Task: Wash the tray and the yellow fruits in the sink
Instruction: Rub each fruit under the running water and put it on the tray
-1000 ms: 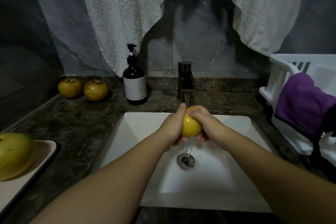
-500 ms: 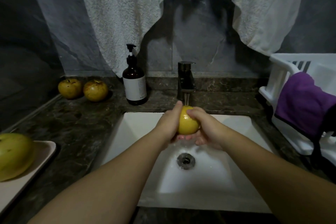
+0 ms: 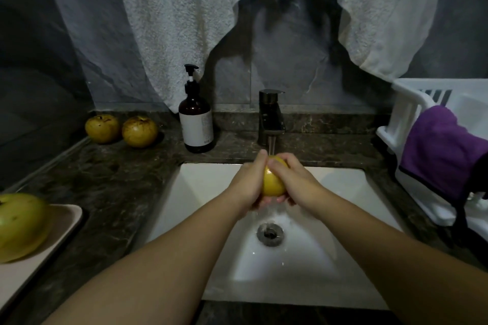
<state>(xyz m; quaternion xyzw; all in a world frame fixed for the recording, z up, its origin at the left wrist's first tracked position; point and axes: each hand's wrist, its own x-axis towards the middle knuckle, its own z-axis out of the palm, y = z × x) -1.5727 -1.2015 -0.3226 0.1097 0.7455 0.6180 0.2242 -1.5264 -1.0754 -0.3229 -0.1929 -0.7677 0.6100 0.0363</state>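
Fruit in hand (image 3: 273, 182): under the tap (image 3: 270, 119) stream, over the sink (image 3: 343, 192).
Left hand (image 3: 248, 182), right hand (image 3: 293, 179): fingers curled round it.
Left to wash, likely: tray (image 3: 62, 227), its fruit (image 3: 19, 227), two fruits on the surface (image 3: 121, 130).
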